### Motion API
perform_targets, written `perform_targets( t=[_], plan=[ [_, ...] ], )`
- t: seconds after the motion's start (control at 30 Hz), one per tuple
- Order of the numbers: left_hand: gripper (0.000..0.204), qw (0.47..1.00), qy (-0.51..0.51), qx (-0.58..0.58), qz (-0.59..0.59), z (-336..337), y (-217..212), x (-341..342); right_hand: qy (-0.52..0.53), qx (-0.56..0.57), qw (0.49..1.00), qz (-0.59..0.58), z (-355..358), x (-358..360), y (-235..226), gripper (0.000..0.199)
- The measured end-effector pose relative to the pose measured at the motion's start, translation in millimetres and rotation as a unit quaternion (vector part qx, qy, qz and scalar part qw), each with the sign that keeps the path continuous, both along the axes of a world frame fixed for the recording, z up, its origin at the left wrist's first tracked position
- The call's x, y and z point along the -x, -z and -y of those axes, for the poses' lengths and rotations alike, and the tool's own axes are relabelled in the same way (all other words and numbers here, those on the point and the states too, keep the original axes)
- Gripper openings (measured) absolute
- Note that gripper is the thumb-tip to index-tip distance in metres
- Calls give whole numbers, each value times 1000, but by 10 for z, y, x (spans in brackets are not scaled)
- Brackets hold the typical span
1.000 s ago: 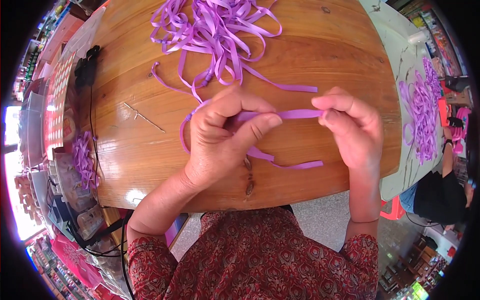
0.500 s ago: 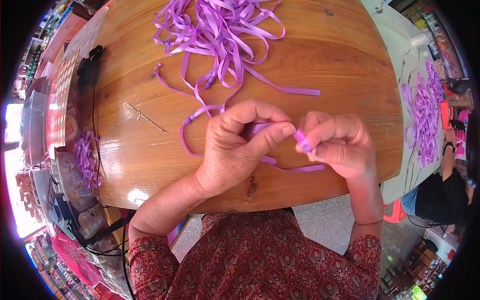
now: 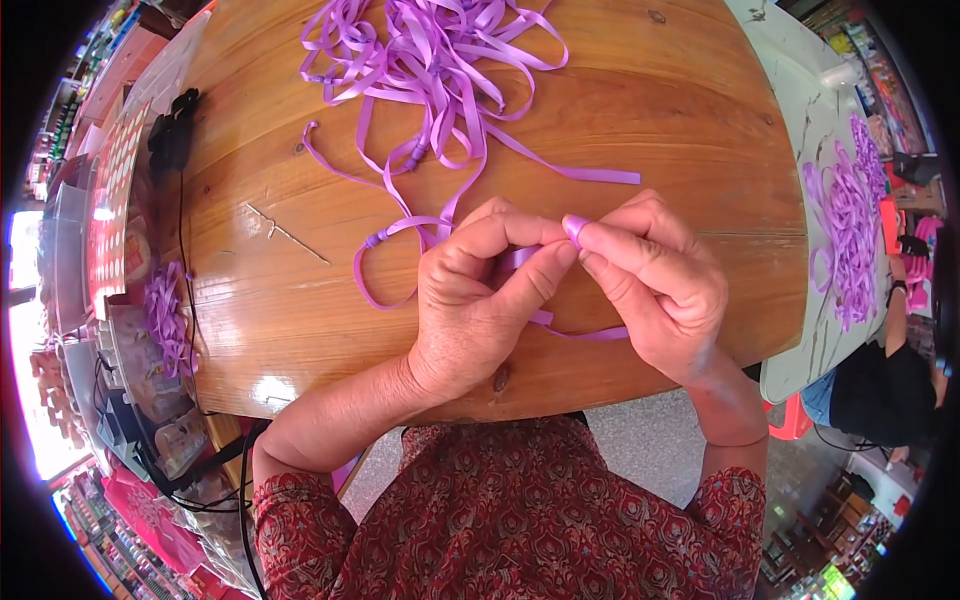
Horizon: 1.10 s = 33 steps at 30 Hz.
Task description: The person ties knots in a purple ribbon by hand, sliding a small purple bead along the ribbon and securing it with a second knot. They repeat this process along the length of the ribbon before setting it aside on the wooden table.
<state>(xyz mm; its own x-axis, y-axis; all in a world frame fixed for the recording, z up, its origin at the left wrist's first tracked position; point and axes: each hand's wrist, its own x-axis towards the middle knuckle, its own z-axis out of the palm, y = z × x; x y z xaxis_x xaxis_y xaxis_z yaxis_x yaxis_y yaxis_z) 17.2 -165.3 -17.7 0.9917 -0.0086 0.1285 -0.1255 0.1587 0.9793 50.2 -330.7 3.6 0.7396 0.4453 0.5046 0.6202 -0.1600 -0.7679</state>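
Observation:
Both hands meet over the near part of the wooden table, pinching one purple ribbon (image 3: 574,228). My left hand (image 3: 478,300) grips it between thumb and forefinger, with a stretch of ribbon passing behind the palm. At my right hand (image 3: 660,280), the ribbon bends in a small loop round the forefinger tip, and the thumb closes in from below. A loose tail (image 3: 598,333) lies on the table under the hands. Knotted ribbon (image 3: 376,240) curves out to the left of my left hand and runs toward a tangled heap of purple ribbons (image 3: 430,60) at the far side.
A thin pale string (image 3: 290,240) lies left on the wooden table (image 3: 680,130). Another ribbon pile (image 3: 848,235) rests on the white marbled table at right, near a person in black (image 3: 885,390). Purple ribbons (image 3: 168,315) hang by the boxes at left, beside a black cable (image 3: 184,230).
My right hand has moved left against my left fingertips. The ribbon piece that stuck out between its fingers is now bent over the forefinger tip.

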Motion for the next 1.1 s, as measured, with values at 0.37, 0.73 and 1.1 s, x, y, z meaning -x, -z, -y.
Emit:
perform_targets(
  t=[0.37, 0.73, 1.1],
  plan=[
    [8, 991, 11, 90, -103, 16, -57, -12, 37, 31, 998, 48, -10, -19, 89, 30],
    [6, 973, 9, 124, -195, 13, -140, 17, -9, 0, 999, -48, -2, -1, 25, 28],
    [8, 956, 92, 203, -190, -68, -133, 22, -88, -185, 870, -449, 32, 37, -85, 29]
  ],
)
